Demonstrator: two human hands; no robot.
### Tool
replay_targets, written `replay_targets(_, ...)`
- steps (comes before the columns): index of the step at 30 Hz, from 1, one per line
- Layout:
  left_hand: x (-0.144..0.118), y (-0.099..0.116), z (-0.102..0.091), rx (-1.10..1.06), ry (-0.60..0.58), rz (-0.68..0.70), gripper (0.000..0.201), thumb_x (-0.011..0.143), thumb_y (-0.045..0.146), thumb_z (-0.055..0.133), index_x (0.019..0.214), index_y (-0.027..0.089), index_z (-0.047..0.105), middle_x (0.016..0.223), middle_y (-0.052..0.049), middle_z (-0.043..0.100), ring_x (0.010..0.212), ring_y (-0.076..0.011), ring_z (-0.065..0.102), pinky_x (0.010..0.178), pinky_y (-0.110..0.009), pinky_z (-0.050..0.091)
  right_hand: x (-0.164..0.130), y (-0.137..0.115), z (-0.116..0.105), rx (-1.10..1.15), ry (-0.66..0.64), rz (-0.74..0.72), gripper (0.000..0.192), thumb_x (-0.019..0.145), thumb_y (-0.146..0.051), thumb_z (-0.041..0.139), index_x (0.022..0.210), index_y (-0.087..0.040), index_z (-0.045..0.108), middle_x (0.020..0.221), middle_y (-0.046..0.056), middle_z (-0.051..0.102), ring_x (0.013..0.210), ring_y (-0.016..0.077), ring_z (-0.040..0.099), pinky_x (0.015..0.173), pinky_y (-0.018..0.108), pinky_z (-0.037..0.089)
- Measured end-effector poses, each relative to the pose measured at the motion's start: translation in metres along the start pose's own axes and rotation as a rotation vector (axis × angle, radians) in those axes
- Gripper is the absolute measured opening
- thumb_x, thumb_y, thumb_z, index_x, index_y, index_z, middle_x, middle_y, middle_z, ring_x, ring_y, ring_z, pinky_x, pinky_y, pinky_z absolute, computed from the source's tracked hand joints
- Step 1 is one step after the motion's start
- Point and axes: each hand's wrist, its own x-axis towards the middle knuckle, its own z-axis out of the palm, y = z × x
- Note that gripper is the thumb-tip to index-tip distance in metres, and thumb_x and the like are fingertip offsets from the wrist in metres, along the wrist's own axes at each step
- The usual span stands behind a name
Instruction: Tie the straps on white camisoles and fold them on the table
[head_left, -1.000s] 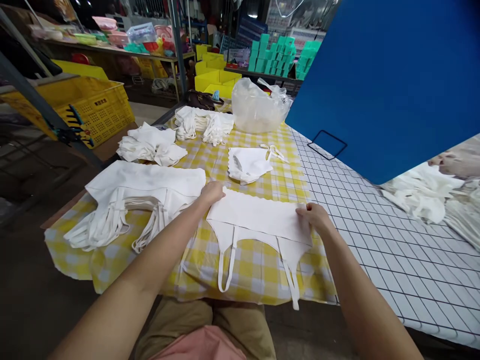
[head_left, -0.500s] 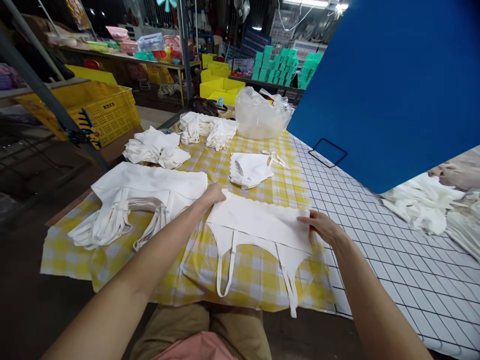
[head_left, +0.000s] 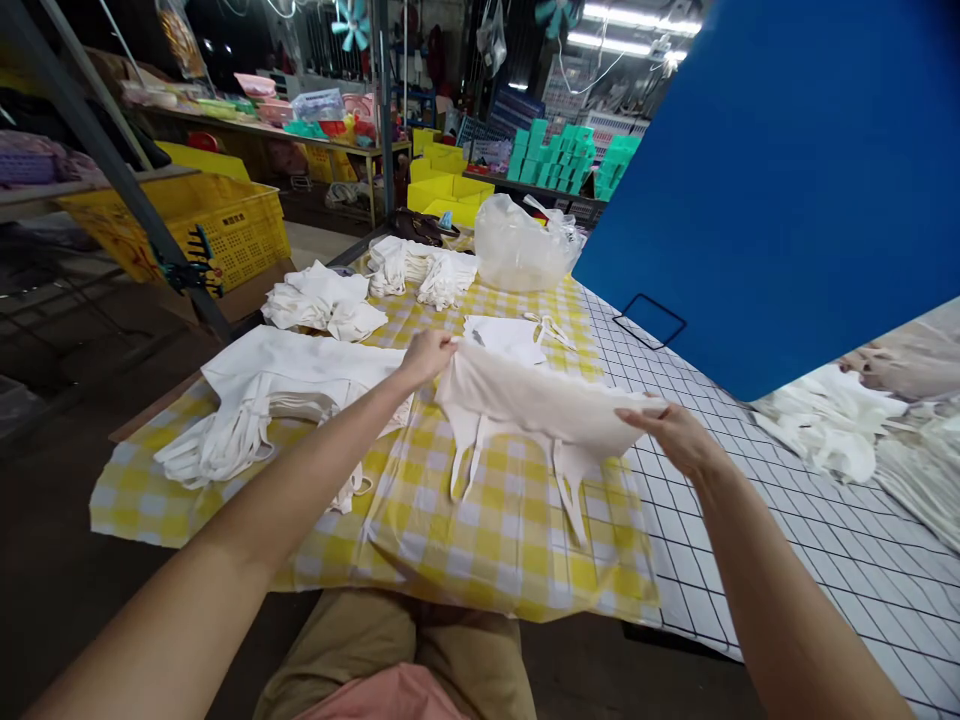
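— White cotton, that's what the person had: one white cloth bag (head_left: pixel 540 405) with two strap loops hanging from it, lifted off the yellow checked cloth (head_left: pixel 487 520) on the desk (head_left: pixel 750 560).

— How were the arms set?

— Both reached forward from the seated body, forearms bare. The left hand (head_left: pixel 426 355) was up at the bag's left corner, fingers pinched shut on the fabric edge. The right hand (head_left: pixel 671 432) had the right corner, thumb on top, fingers curled under it, so that grip was closed on the bag too. The bag sagged between the two hands, its straps dangling down to just above the checked cloth.

— And what else lay about, by count?

— One flat stack of finished bags (head_left: pixel 300 375) just left of the left forearm, their straps spilling toward the desk's near edge. Beyond it one crumpled heap of white cloth (head_left: pixel 322 300), and farther back one more bundle (head_left: pixel 424 270). One single flat piece (head_left: pixel 506 338) lay right behind the held bag. One clear plastic sack (head_left: pixel 521 245) stood at the far end. One yellow crate (head_left: pixel 225 225) sat off to the left, and one big blue panel (head_left: pixel 787 180) filled the right. Past it, another person's hand (head_left: pixel 892 362) rested on more white cloth; I couldn't count those pieces.
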Motion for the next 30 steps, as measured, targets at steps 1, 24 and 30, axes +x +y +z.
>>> replay_targets(1,0.002,0.005,-0.01,-0.04,0.061,0.059,0.019,0.078,0.021,0.047,0.073,0.012,0.064,0.059,0.001,0.056,0.061,-0.0116,0.051,0.054,-0.019,0.035,-0.004,-0.011,-0.003,-0.002,0.064,-0.086,0.028,0.05,-0.029,0.078,0.066,-0.017,0.059,0.074,0.004,0.061,0.072,0.017,0.053,0.065,0.03,0.042)
replay_targets(24,-0.193,-0.08,0.009,0.16,-0.372,0.642,0.036,0.082,0.009,0.046,0.115,0.018,0.056,0.124,-0.007,0.055,0.117,-0.0161,0.048,0.102,-0.034,0.037,-0.138,0.135,0.007,-0.603,-0.064,-0.346,0.035,0.06,-0.013,0.047,0.085,-0.027,0.067,0.1,0.006,0.061,0.096,0.0255,0.057,0.072,0.035,0.048)
replay_targets(30,-0.189,-0.086,0.015,0.256,-0.36,0.707,0.038,0.08,0.004,0.042,0.112,0.017,0.058,0.127,-0.007,0.053,0.121,-0.0186,0.045,0.103,-0.04,0.036,-0.139,0.152,-0.001,-0.726,-0.004,-0.546,0.028,0.07,-0.015,0.046,0.085,-0.026,0.066,0.098,0.008,0.057,0.094,0.024,0.057,0.067,0.033,0.051)
